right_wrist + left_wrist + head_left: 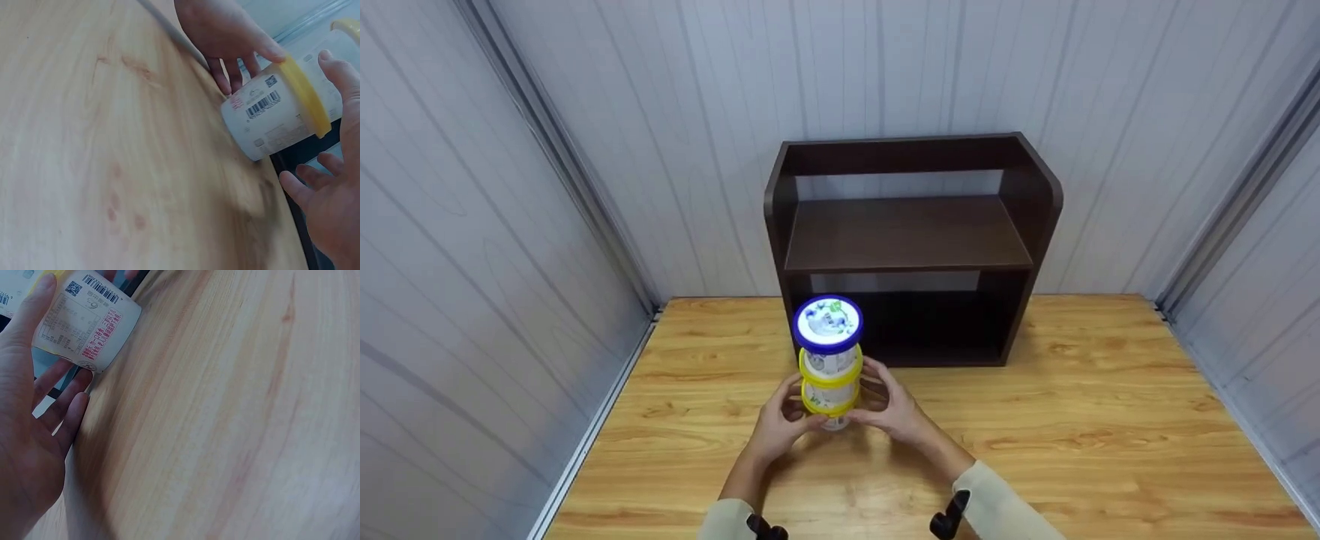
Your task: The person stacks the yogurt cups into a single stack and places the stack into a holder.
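A stack of three tubs stands between the two hands. A blue-lidded tub (829, 322) is on top, above a middle yellow-lidded tub (831, 395) and a bottom yellow-lidded tub (273, 109). That bottom tub, with barcodes on its white side, has its base at the wooden surface. From the left, my left hand (776, 427) holds round the lower stack, thumb against the lowest yellow lid. Opposite it, my right hand (896, 409) holds the right side, thumb toward the front and several lower fingers spread away from the tub. Both index fingertips are partly hidden.
Right behind the stack stands a dark brown two-level shelf (911, 236), against the pale panelled back wall (660, 150). The stack overlaps the shelf's lower left corner in the head view. Wooden tabletop (1110, 420) extends to both sides between the walls.
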The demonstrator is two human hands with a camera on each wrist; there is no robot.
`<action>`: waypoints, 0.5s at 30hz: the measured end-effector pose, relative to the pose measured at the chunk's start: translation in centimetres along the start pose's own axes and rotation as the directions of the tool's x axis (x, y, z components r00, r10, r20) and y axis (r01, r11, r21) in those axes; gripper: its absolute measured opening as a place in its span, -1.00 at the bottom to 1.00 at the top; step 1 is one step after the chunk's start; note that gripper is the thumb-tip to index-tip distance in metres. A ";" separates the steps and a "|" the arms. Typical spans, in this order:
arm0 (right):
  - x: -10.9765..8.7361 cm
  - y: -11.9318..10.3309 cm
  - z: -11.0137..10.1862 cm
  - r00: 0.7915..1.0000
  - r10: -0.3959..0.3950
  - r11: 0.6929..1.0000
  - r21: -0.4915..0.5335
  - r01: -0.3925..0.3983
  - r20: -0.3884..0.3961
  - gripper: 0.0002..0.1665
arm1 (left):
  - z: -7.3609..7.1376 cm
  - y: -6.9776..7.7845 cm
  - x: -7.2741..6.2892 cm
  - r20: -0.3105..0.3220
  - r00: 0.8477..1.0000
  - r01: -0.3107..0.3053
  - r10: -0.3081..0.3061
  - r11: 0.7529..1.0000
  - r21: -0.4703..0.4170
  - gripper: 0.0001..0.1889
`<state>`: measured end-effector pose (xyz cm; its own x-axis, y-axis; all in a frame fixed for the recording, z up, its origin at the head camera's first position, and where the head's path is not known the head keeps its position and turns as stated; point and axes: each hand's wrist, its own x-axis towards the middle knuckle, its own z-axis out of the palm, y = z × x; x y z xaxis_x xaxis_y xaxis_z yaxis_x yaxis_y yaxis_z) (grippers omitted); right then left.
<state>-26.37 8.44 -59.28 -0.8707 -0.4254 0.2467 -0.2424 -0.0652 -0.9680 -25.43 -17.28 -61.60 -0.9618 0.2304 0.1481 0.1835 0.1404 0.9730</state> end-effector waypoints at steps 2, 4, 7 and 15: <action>0.0 0.3 0.1 1.000 -0.001 1.000 0.019 0.001 -0.002 0.07 | 0.0 0.0 0.0 -0.002 1.000 -0.005 0.005 1.000 0.000 -0.15; 0.0 0.5 0.3 1.000 0.003 0.999 0.034 -0.003 0.000 0.06 | 0.0 0.0 0.1 -0.003 1.000 -0.008 0.008 1.000 0.005 -0.16; 0.0 0.8 0.5 1.000 0.015 0.999 0.036 -0.015 0.010 0.03 | -0.1 -0.1 0.0 -0.002 1.000 -0.013 0.013 1.000 0.006 -0.16; -0.2 1.0 1.2 0.999 0.052 0.998 0.042 -0.052 0.003 -0.07 | 0.1 -0.1 -0.1 -0.002 1.000 -0.015 0.015 1.000 0.012 -0.17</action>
<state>-25.95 7.42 -60.35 -0.8810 -0.4306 0.1962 -0.1788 -0.0808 -0.9806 -25.33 -17.25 -61.68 -0.9593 0.2305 0.1633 0.2005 0.1484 0.9684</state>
